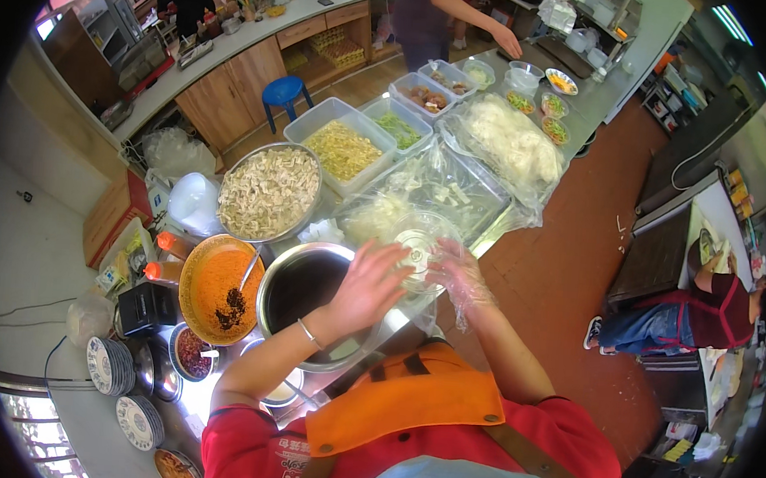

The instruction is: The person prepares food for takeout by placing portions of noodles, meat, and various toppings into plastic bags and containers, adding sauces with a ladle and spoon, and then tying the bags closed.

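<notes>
My left hand (370,281), bare and with a bracelet at the wrist, is at the left side of a clear round plastic lid or bowl (420,251). On its right side is my right hand (454,274), in a clear plastic glove. Whether either hand grips it is not plain. Behind it lies a plastic-covered tray of pale noodles (384,216). Below my left hand stands a steel pot of dark liquid (300,286). An orange sauce with a spoon fills a yellow bowl (198,259) further left, and shredded meat fills a steel bowl (270,191).
Plastic tubs of chopped yellow food (342,149) and green vegetables (397,127) stand behind. Bagged noodles (510,141) lie at the back right. Stacked plates (107,366) are at the lower left. A co-worker (425,15) reaches over the far counter end; another person (704,308) is at right.
</notes>
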`<state>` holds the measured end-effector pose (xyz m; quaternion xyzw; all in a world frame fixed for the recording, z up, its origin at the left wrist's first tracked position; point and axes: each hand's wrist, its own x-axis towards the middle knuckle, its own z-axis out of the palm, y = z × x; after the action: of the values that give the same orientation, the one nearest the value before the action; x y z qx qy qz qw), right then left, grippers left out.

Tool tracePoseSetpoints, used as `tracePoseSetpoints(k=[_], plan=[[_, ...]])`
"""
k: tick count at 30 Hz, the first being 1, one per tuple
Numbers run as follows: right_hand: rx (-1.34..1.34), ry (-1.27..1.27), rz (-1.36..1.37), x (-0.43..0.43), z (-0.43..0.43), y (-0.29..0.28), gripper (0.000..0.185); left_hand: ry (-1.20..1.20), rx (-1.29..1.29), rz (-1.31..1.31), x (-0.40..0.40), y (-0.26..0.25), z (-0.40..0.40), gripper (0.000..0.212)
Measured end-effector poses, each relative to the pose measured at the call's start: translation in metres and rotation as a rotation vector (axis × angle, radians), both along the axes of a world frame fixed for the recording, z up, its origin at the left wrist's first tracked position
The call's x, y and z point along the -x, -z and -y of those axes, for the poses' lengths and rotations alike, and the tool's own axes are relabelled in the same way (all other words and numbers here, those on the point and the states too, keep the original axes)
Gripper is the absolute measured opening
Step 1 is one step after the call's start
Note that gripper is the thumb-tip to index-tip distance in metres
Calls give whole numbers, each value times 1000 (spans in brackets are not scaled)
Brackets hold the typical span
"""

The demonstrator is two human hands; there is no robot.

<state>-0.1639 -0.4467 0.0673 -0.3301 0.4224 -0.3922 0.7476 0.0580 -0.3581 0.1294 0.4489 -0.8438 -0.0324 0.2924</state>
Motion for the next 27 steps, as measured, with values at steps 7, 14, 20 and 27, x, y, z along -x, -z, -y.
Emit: tracePoseSetpoints(k=[7,14,20,27], plan=[[25,-300,68,5,50,23,49,-365,-845,-1369,25,28,8,80],[351,-776,15,-33,175,42,49,-592,-673,-1606,51,52,31,69],[1384,-879,-501,-145,328,49,64,-945,-405,-1860,129,69,70,78],[1625,-1342,-869,-272,346,117,32,-1166,-287,-1985,176,28,107,83]])
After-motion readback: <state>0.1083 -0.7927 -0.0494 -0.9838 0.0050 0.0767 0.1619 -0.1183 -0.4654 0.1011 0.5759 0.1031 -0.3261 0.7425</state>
